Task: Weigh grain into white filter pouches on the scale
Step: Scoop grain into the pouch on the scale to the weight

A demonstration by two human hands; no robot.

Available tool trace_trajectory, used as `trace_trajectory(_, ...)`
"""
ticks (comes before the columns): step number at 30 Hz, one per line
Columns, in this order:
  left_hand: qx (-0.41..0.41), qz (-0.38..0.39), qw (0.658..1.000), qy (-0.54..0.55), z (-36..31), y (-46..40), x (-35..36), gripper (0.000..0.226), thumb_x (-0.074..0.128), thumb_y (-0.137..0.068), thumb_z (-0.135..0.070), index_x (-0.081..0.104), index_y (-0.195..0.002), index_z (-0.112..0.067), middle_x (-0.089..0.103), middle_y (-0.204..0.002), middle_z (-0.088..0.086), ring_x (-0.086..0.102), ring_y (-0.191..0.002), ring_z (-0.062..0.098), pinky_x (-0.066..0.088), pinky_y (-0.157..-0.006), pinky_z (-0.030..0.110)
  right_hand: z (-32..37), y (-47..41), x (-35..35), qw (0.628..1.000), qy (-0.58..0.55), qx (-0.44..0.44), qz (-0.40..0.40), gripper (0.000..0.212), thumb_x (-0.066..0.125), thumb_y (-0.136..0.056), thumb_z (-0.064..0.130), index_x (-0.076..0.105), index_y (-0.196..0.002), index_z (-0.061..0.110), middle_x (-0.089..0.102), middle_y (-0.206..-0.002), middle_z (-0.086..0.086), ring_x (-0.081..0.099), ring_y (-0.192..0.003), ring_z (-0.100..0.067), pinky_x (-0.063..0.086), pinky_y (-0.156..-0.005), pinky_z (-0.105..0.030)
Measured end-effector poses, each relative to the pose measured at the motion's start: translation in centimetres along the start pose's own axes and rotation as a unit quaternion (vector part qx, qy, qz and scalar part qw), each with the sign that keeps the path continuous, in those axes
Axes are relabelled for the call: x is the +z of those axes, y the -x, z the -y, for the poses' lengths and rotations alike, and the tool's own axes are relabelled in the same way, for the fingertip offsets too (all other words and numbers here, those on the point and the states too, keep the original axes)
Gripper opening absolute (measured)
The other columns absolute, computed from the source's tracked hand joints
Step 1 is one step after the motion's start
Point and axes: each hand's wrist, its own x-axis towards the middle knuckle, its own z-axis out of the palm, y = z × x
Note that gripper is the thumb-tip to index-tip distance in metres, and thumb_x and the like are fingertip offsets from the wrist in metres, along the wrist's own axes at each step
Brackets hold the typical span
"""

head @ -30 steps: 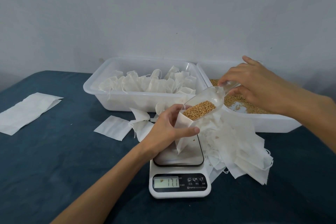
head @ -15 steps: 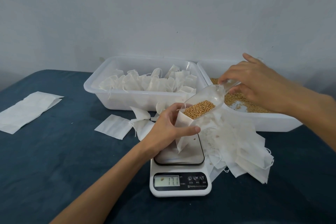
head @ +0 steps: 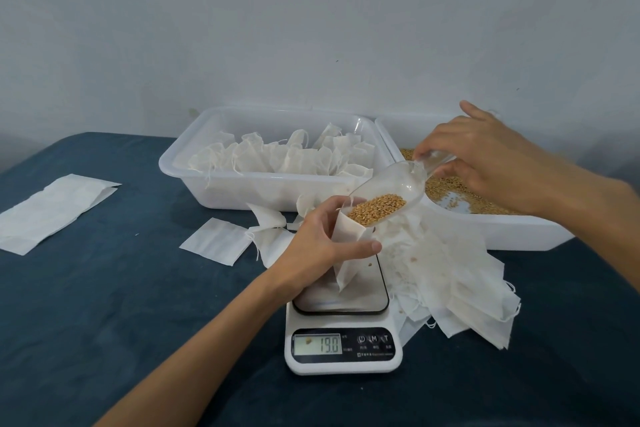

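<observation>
On the blue-covered table (head: 104, 288), centre front: one white digital scale (head: 343, 350), display reading 19.0, a single grain lying on the display window. Standing on its dark weighing plate: one white filter pouch (head: 348, 253), mouth upward, lower corner touching the plate. Left hand (head: 322, 243) grips the pouch near its top, fingers behind and thumb curled across the front, holding the mouth open. Above the pouch mouth: one clear plastic scoop (head: 398, 187), tilted downward toward the pouch, its lip at the opening, loaded with golden grain (head: 375, 208) gathered at the low end. Right hand (head: 485, 156) pinches the scoop's handle between fingertips and thumb, remaining fingers loosely spread above it.

Behind the scale, left: one white plastic tub (head: 194, 163) holding a row of upright filled pouches (head: 277, 158) with drawstrings. Behind, right, touching the first tub: a second white tub (head: 519, 232) holding loose grain, part of its floor bare. Just right of the scale, partly tucked under its edge: a loose heap of empty pouches (head: 460, 281). Left of the scale, near the first tub: one flat pouch (head: 216, 241) and a few crumpled ones. Far left, well apart: one long folded white sheet (head: 52, 211). Backdrop: plain grey wall (head: 311, 28).
</observation>
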Motion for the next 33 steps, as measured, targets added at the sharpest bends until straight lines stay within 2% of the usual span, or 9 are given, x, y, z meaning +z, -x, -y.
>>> trace_trajectory(10, -0.004, -0.001, 1.000, -0.005, -0.2, 0.1, 0.0, 0.063, 0.086, -0.083, -0.005, 0.058, -0.138, -0.020, 0.074, -0.127, 0.003, 0.071, -0.117, 0.026, 0.055, -0.106, 0.038, -0.1, 0.0, 0.1, 1.000, 0.003, -0.005, -0.007, 0.026, 0.072, -0.091, 0.011, 0.069, -0.117, 0.017, 0.069, -0.108, 0.003, 0.060, -0.112, -0.022, 0.005, -0.125, -0.039)
trace_trajectory(22, -0.005, 0.002, 1.000, -0.001, -0.1, 0.0, 0.0, 0.062, 0.087, -0.084, -0.006, 0.059, -0.137, -0.022, 0.075, -0.125, 0.001, 0.072, -0.113, 0.021, 0.056, -0.098, 0.029, -0.3, -0.2, 0.4, 1.000, 0.004, -0.009, -0.010, 0.027, 0.071, -0.091, 0.012, 0.069, -0.118, 0.017, 0.069, -0.110, 0.002, 0.059, -0.115, -0.022, 0.002, -0.124, -0.035)
trace_trajectory(28, -0.005, -0.005, 1.000, -0.008, 0.1, 0.0, 0.0, 0.064, 0.089, -0.080, -0.013, 0.061, -0.136, -0.025, 0.075, -0.123, 0.005, 0.071, -0.116, 0.028, 0.055, -0.107, 0.041, -1.1, 0.1, 1.0, 1.000, -0.002, -0.006, -0.008, 0.027, 0.071, -0.092, 0.011, 0.069, -0.117, 0.017, 0.069, -0.110, 0.001, 0.060, -0.113, -0.020, 0.004, -0.124, -0.037)
trace_trajectory(33, -0.005, -0.004, 1.000, -0.012, 0.1, 0.0, 0.0, 0.063, 0.089, -0.082, -0.012, 0.060, -0.136, -0.025, 0.075, -0.124, 0.002, 0.072, -0.115, 0.026, 0.055, -0.106, 0.039, -1.7, 0.1, 1.8, 0.999, -0.044, 0.001, -0.008, 0.026, 0.074, -0.089, 0.007, 0.071, -0.113, 0.017, 0.069, -0.107, 0.004, 0.061, -0.106, -0.016, 0.008, -0.123, -0.039)
